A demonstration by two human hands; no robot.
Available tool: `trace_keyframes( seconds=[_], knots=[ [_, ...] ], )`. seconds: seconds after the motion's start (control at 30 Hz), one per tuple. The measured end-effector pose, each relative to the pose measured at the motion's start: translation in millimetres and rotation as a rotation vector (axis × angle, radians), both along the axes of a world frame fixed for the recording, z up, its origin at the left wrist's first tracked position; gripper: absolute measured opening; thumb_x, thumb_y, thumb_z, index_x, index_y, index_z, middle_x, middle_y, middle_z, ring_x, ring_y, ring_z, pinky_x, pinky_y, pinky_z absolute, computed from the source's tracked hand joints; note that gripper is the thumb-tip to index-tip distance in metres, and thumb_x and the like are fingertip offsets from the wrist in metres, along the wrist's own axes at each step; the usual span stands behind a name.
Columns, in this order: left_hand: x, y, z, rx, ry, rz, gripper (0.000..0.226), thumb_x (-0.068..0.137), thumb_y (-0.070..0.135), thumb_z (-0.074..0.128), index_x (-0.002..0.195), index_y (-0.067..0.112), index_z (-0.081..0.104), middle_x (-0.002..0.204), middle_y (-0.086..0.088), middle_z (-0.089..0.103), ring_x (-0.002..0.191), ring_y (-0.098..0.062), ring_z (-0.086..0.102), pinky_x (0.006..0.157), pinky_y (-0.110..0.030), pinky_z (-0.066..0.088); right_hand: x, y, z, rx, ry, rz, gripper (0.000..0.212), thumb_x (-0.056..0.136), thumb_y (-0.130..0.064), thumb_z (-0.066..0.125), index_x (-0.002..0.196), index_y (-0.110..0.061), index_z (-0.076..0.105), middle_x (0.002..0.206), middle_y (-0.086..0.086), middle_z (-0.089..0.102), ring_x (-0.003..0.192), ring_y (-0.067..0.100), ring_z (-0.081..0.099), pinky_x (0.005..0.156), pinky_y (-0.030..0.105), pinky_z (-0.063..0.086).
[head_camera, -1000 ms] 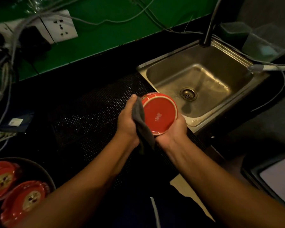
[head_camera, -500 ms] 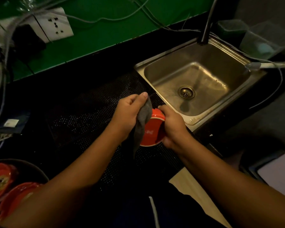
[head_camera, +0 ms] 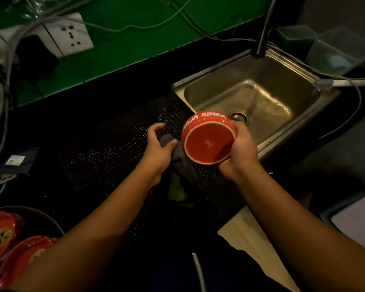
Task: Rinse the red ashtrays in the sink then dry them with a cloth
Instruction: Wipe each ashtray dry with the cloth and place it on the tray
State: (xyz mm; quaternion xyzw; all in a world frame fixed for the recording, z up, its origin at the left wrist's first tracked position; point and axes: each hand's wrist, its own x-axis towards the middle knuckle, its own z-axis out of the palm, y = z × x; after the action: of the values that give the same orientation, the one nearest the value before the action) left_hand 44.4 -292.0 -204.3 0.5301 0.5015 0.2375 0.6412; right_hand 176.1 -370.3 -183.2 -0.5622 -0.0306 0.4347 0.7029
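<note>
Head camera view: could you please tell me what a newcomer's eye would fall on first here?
The bright red ashtray, underside toward the camera, stands out at centre, gripped by the right hand in front of the steel sink. The left hand holds a grey cloth just left of it. More red ashtrays lie in a dark bowl at the lower left.

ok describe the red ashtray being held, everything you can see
The red ashtray is round, glossy, ceramic-looking. It is tilted, flat underside toward the camera: a pale ring edges the base, a faint mark sits at its middle, white lettering runs round the outer wall. The right hand grips its right and lower edge, holding it up over the near corner of the sink. The grey cloth, pinched in the left hand, seems to touch its lower left side.
</note>
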Motion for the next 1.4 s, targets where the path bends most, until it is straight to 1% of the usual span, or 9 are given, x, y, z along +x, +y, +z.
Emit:
trace_keyframes(
  seconds=[0.1,0.23,0.37,0.47,0.57,0.8,1.0,1.23,1.4],
  knots=[
    [-7.5,-1.7,7.2,0.033,-0.079,-0.059,0.011,0.098,0.019,0.051,0.101,0.024,0.060,0.100,-0.001,0.063,0.091,-0.021,0.065,0.072,-0.035,0.057,5.4,-2.5,-3.7,-0.052,-0.296,0.029,0.040,0.096,-0.027,0.047,0.058,-0.018,0.053,0.052,-0.004,0.055,0.055,0.012,0.058,0.069,0.033,0.047],
    [-14.1,-12.5,14.3,-0.174,-0.219,-0.095,0.044,0.098,0.052,0.034,0.105,0.022,0.066,0.103,0.000,0.069,0.102,-0.022,0.065,0.086,-0.038,0.055,0.0,-10.0,-11.1,-0.015,-0.862,0.089,0.044,0.096,-0.028,0.046,0.053,-0.022,0.037,0.048,-0.011,0.034,0.046,0.004,0.032,0.049,0.026,0.027],
    [-13.0,-19.7,8.3,-0.472,-0.247,-0.153,0.060,0.090,0.064,0.037,0.117,0.017,0.061,0.116,-0.008,0.065,0.109,-0.026,0.060,0.096,-0.045,0.046,-10.9,-16.2,-19.9,0.091,-1.438,0.153,0.038,0.091,-0.032,0.047,0.059,-0.013,0.050,0.058,-0.008,0.042,0.058,0.007,0.036,0.056,0.025,0.028],
    [-14.2,-17.9,8.3,-0.591,-0.243,-0.133,0.031,0.095,0.036,0.046,0.106,0.012,0.063,0.092,-0.008,0.067,0.085,-0.021,0.063,0.082,-0.039,0.051,-19.7,-19.5,-29.7,0.243,-1.713,0.270,0.028,0.090,-0.028,0.052,0.068,-0.011,0.057,0.067,0.001,0.052,0.068,0.012,0.042,0.069,0.027,0.029],
    [-20.2,-13.1,4.5,-0.540,-0.178,-0.099,0.031,0.093,0.002,0.037,0.112,0.005,0.061,0.095,-0.015,0.066,0.080,-0.022,0.064,0.066,-0.035,0.057,-23.2,-20.8,-40.7,0.241,-1.554,0.349,0.022,0.090,-0.032,0.049,0.085,-0.014,0.059,0.086,0.000,0.054,0.083,0.015,0.049,0.078,0.029,0.037],
    [-35.2,-6.0,3.6,-0.443,-0.260,-0.039,0.046,0.086,-0.010,0.033,0.108,0.020,0.059,0.109,-0.016,0.061,0.096,-0.029,0.060,0.091,-0.046,0.048,-7.3,-25.0,-64.4,-0.201,-0.223,0.594,0.076,0.081,-0.076,0.021,0.135,-0.029,0.047,0.142,0.001,0.049,0.132,0.018,0.042,0.106,0.041,0.040],
    [-34.0,2.1,9.2,-0.422,-0.336,-0.050,0.051,0.089,-0.007,0.033,0.117,0.030,0.056,0.116,-0.013,0.058,0.100,-0.029,0.060,0.075,-0.041,0.057,-20.9,-23.4,-66.8,-0.070,0.242,0.686,0.029,0.092,-0.022,0.052,0.120,-0.017,0.058,0.108,0.004,0.070,0.099,0.017,0.067,0.079,0.030,0.056],
    [-43.1,12.1,4.7,-0.338,-0.276,-0.018,0.043,0.093,-0.001,0.037,0.112,0.030,0.062,0.118,-0.011,0.062,0.103,-0.030,0.060,0.078,-0.040,0.054,8.8,-12.1,-54.0,0.027,0.148,0.345,0.016,0.095,-0.007,0.047,0.101,-0.004,0.061,0.081,0.010,0.074,0.073,0.020,0.071,0.066,0.031,0.059],
    [-34.7,6.4,0.2,-0.278,-0.169,-0.048,0.027,0.099,0.015,0.043,0.119,0.022,0.062,0.114,-0.013,0.067,0.100,-0.032,0.065,0.078,-0.042,0.055,-0.9,1.1,-39.4,-0.039,-0.370,0.428,0.025,0.093,-0.002,0.042,0.095,-0.019,0.060,0.078,-0.003,0.066,0.072,0.010,0.061,0.063,0.022,0.049]
  ],
)
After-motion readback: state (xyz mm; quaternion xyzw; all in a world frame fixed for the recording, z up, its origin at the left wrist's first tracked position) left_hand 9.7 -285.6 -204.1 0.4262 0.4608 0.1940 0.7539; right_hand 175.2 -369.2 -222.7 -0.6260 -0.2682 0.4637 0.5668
